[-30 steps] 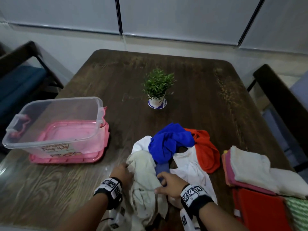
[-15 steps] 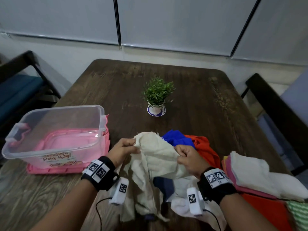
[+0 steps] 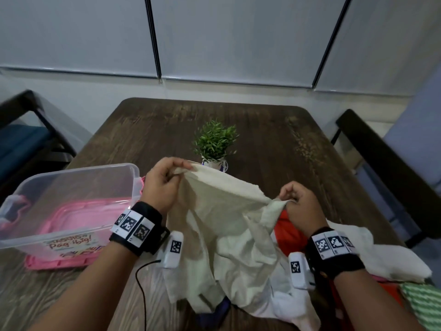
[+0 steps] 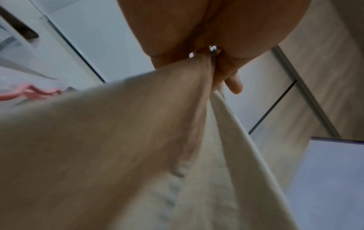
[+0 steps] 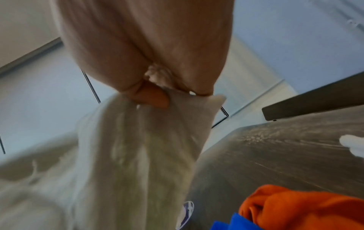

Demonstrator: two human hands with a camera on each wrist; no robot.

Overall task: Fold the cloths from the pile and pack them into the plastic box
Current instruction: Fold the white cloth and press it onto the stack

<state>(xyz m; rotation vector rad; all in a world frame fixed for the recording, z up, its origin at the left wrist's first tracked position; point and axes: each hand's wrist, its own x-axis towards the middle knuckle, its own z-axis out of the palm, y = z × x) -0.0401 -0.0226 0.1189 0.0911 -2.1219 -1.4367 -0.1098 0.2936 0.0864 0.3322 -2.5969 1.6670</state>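
Holding a cream cloth (image 3: 222, 225) up by its top edge, I have both hands raised over the dark, grainy wooden table (image 3: 274, 139). Taking the cloth as my landmark: left of it sits the clear plastic box (image 3: 71, 187), thin-walled, rounded at the corners and open-topped, resting on a pink lid (image 3: 55, 263) with a printed label on its near wall. My left hand (image 3: 162, 187) pinches the cloth's upper left corner, thumb and fingers curled on the fabric; the left wrist view shows the weave gathered into a tight pleat under my fingers (image 4: 232, 80). The cloth is soft, matte and wrinkled. Its held edge runs left to right, sloping down toward my right hand (image 3: 300, 209), which grips the lower corner with bunched fabric in its curled fingers. The rest hangs limp toward me, its lower folds draped over the pile. Behind the cloth stands a small leafy potted plant (image 3: 216, 142). Just right of it lie an orange cloth (image 5: 305, 205) and a blue one (image 5: 242, 222), crumpled, then folded white cloths (image 3: 381, 256) further right.
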